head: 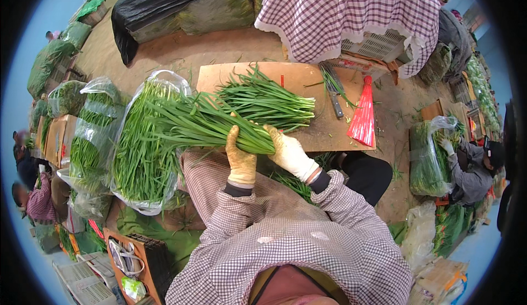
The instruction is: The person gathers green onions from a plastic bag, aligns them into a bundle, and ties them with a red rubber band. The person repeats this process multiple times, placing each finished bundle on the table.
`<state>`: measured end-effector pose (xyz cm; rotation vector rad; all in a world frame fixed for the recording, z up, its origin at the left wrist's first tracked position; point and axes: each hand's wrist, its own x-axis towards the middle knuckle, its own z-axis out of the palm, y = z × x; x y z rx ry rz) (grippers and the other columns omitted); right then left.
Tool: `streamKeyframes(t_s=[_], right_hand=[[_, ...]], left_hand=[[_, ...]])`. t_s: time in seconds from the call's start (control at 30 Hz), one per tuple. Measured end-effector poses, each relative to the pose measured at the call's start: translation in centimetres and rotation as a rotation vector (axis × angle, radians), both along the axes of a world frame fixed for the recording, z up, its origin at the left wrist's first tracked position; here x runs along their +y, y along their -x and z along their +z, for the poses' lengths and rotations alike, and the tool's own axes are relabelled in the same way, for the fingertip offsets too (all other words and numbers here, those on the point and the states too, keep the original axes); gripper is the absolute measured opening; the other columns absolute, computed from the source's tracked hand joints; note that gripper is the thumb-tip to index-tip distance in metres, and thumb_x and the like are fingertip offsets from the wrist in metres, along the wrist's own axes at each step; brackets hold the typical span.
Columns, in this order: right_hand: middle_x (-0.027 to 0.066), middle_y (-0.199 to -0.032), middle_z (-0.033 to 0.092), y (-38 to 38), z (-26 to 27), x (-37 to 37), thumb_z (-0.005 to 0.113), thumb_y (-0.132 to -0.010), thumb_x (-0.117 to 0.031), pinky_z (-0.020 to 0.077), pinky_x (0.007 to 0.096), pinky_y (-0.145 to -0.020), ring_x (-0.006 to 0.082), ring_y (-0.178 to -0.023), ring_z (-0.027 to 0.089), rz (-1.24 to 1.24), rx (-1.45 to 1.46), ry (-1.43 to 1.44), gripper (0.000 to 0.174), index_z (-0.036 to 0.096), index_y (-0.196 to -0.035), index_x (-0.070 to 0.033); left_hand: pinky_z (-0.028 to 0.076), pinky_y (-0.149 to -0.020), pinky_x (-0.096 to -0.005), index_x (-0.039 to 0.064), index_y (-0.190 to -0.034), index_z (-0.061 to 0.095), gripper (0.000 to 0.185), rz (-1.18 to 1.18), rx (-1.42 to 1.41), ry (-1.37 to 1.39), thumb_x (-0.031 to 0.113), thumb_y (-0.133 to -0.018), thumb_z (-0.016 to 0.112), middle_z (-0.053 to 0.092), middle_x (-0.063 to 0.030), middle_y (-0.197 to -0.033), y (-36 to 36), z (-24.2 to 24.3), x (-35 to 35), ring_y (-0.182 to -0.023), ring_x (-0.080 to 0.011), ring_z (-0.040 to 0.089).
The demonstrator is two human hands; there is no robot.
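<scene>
My left hand (241,161), in a stained work glove, grips a bunch of long flat green leaves, likely Chinese chives (206,126), with the thumb over the stalks. The right hand (291,153), gloved in white and yellow, holds the same bunch at its stalk ends. Its leaf tips spread leftward over a large plastic bag of chives (142,152). Just beyond my hands, another chive bunch (267,101) lies on a wooden board (296,72), its pale cut ends pointing right. A knife (334,95) and a fan of red ties (363,115) lie at the board's right side.
Left of the large bag stands another wrapped bag of chives (92,140). A checked cloth (350,13) covers crates beyond the board. At right, a person (473,169) handles a bagged bundle (430,161); other people sit at far left. A box (127,259) stands at lower left.
</scene>
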<state>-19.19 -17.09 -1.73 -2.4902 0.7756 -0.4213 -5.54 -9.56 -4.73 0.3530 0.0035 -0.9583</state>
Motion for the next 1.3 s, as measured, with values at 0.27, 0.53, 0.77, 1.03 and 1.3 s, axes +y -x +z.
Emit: streamKeyframes(t_s=[0.27,0.53,0.77,1.03,1.3], right_hand=[[0.0214,-0.094,0.070,1.5,-1.3,-12.7,0.050,-0.103,-0.014,0.0573,0.0493,-0.072,0.0400,-0.081,0.071,-0.035,0.067,0.422,0.020,0.063,-0.115,-0.005],[0.0148,-0.099,0.072,1.1,-7.1,-19.5,0.055,-0.097,-0.012,0.0583,0.0453,-0.075,0.0327,-0.084,0.074,-0.037,0.375,0.542,0.023,0.065,-0.117,-0.006],[0.0148,-0.100,0.072,1.4,-7.2,-20.1,0.055,-0.097,-0.013,0.0573,0.0467,-0.078,0.0333,-0.087,0.074,0.017,0.400,0.518,0.025,0.065,-0.118,-0.006],[0.0149,-0.099,0.070,1.6,-7.0,-20.1,0.055,-0.096,-0.011,0.0562,0.0456,-0.081,0.0329,-0.091,0.072,0.028,0.361,0.469,0.026,0.064,-0.120,-0.005],[0.0130,-0.095,0.071,1.7,-7.3,-19.7,0.054,-0.099,-0.012,0.0562,0.0442,-0.077,0.0313,-0.087,0.073,0.004,0.285,0.527,0.021,0.066,-0.115,-0.007]], left_hand=[[0.036,-0.124,-0.0391,-0.002,-0.156,0.035,0.071,0.418,-0.683,-0.604,0.000,-0.091,0.065,0.046,-0.0188,-0.154,-16.5,-9.4,-5.7,-0.139,-0.0279,0.049],[0.024,-0.129,-0.0484,0.002,-0.159,0.034,0.071,0.768,-0.664,-0.812,0.033,-0.103,0.064,0.039,-0.0199,-0.163,-22.6,0.8,-3.5,-0.151,-0.0315,0.038],[0.005,-0.132,-0.0578,0.015,-0.154,0.048,0.062,1.022,-1.871,-1.071,0.025,-0.097,0.069,0.029,-0.0087,-0.173,-9.1,1.6,-9.5,-0.160,-0.0284,0.025],[0.024,-0.128,-0.0520,0.004,-0.154,0.050,0.086,0.330,-1.978,-0.756,0.060,-0.093,0.071,0.039,-0.0267,-0.164,-7.2,2.0,-16.1,-0.155,-0.0356,0.035],[0.054,-0.102,-0.0389,0.002,-0.143,0.061,0.050,-0.600,-0.821,-0.076,0.038,-0.111,0.049,0.065,-0.0165,-0.145,-32.0,13.6,-8.5,-0.131,-0.0246,0.063]])
